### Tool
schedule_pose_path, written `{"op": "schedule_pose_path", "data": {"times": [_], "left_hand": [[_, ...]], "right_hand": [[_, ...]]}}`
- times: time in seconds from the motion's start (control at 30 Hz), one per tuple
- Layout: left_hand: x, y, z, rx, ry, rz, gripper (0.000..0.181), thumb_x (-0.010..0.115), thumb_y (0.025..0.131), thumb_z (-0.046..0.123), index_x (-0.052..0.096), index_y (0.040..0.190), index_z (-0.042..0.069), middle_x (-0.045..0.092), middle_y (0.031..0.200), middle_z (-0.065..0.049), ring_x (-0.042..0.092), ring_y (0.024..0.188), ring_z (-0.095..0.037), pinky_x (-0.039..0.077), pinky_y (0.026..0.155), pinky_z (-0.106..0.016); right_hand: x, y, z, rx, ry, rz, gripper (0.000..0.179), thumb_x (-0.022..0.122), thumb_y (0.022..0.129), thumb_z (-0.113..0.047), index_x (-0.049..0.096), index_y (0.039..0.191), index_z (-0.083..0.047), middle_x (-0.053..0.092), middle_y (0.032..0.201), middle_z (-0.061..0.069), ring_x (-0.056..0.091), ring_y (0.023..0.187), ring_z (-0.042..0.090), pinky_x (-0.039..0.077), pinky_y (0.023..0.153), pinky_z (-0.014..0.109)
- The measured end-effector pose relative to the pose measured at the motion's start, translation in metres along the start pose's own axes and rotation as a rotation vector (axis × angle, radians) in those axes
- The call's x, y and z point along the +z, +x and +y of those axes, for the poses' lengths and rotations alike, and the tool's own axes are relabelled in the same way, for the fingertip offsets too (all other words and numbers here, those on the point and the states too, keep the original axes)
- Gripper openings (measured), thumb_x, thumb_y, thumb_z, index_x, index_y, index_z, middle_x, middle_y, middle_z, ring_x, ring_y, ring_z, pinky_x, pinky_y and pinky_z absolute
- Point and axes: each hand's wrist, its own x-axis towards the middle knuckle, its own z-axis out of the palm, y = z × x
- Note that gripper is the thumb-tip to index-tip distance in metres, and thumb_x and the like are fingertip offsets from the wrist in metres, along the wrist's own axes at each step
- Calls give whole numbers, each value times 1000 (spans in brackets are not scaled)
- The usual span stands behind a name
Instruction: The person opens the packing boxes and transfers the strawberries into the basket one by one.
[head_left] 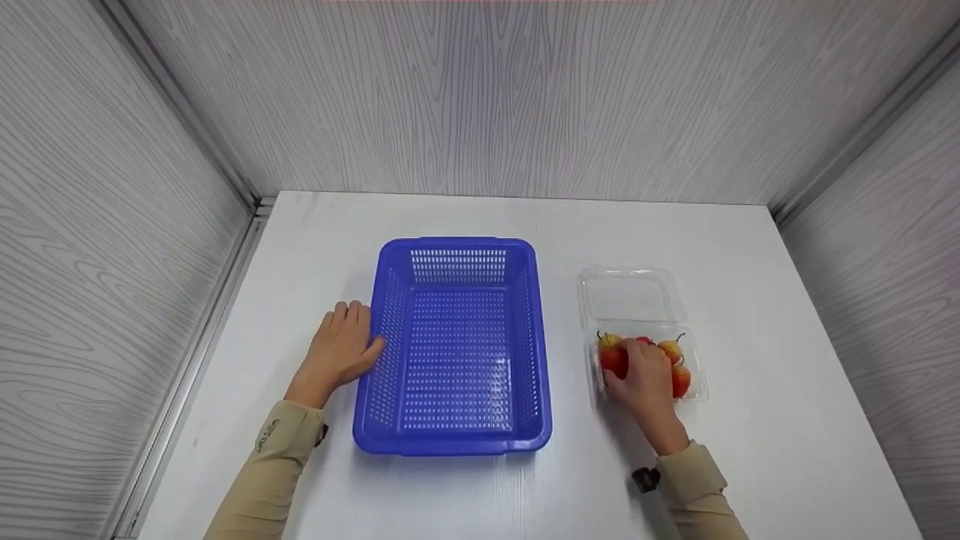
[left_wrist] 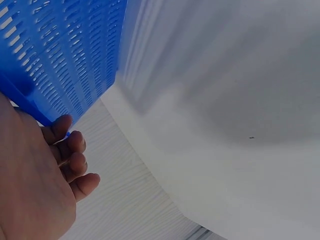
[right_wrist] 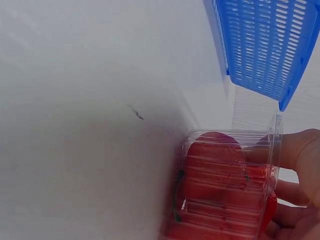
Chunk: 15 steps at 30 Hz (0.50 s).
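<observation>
My left hand (head_left: 341,349) grips the left rim of a blue perforated plastic basket (head_left: 541,375); the thumb lies over the rim and the fingers are outside. The left wrist view shows those fingers curled at the rim of the basket (left_wrist: 75,55). Inside an opened clear plastic box (head_left: 699,386), my right hand (head_left: 649,379) curls its thumb and fingers about a red-and-yellow apple (head_left: 612,354). Its exact contact is partly hidden. More apples (head_left: 680,381) with thin dark stems lie beside it. Through the box wall (right_wrist: 240,137), the right wrist view shows red fruit (right_wrist: 212,165).
The white table (head_left: 780,420) bears the basket left of the box, with a gap between them. The box's clear lid (head_left: 630,294) lies folded back on the far side. Grey wood-grain panels (head_left: 480,97) stand behind and at both sides.
</observation>
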Motion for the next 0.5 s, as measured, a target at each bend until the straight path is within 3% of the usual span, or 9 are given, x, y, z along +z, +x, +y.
{"op": "schedule_pose_path", "data": {"times": [0.17, 0.37, 0.5], "left_hand": [[1, -1, 0, 6, 5, -3, 44, 51, 91, 27, 48, 112, -11, 47, 100, -21, 42, 94, -37, 37, 85, -51], [-2, 0, 0, -10, 14, -24, 45, 50, 92, 29, 48, 111, -11, 46, 100, -21, 42, 95, -37, 36, 87, -52], [-2, -1, 0, -11, 17, -33, 45, 50, 92, 29, 49, 111, -11, 46, 99, -22, 42, 95, -38, 36, 87, -52]], "right_hand": [[-4, 1, 0, 11, 84, 21, 44, 82, 73, -8, 60, 110, 2, 63, 107, 22, 59, 97, 40, 48, 88, 55], [-12, 6, -1, 131, 187, -66, 48, 80, 77, -5, 56, 119, -1, 59, 118, 20, 55, 108, 37, 48, 92, 55], [-17, 9, -1, 155, 231, -83, 48, 78, 79, -4, 55, 121, -1, 58, 120, 20, 54, 111, 36, 48, 94, 54]]}}
